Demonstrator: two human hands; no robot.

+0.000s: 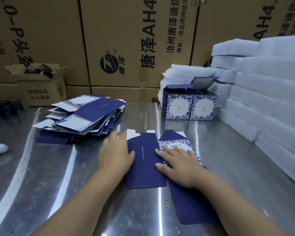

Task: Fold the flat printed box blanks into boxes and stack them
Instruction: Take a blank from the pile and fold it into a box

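My left hand (pixel 116 154) lies flat, fingers straight, on the left edge of the blue blank (pixel 145 169); my right hand (pixel 179 166) presses its right panel, fingers spread. Beyond the blank's left sits the pile of blanks (pixel 85 116), beyond its right two folded boxes (pixel 189 106)

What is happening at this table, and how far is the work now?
A person lays the left hand and the right hand flat on a blue box blank on the metal table. A pile of flat blanks waits behind. Two folded boxes stand side by side at the back, beside stacked white foam.
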